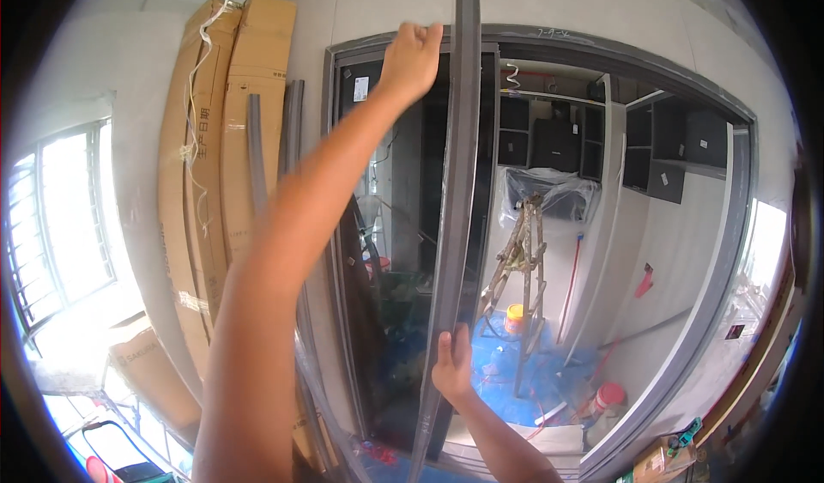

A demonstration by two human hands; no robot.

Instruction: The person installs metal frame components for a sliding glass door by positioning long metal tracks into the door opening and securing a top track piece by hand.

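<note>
Though fistlike, left hand [412, 62] beside grey bar [462, 122], right hand [453, 371] cupped, grips unclear, yellow bucket [514, 321] beyond.

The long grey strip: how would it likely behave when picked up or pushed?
The long grey strip is probably stiff, as it runs upright without visible sagging. Being tall and narrow, it would likely tip if unsupported.

Tall cardboard cartons [178, 200] stand at 10 o'clock, a white cord [186, 152] dangling before them, as daylight floods a barred window [81, 208] at 9 o'clock. In the room beyond, dark cabinets [558, 144] line the wall at 2 o'clock above clear plastic wrap [554, 193]. A stained stepladder [530, 217] straddles blue sheeting [493, 376] past 3 o'clock, near a yellow bucket [515, 318]; a red container [610, 395] sits at 4 o'clock.
</note>
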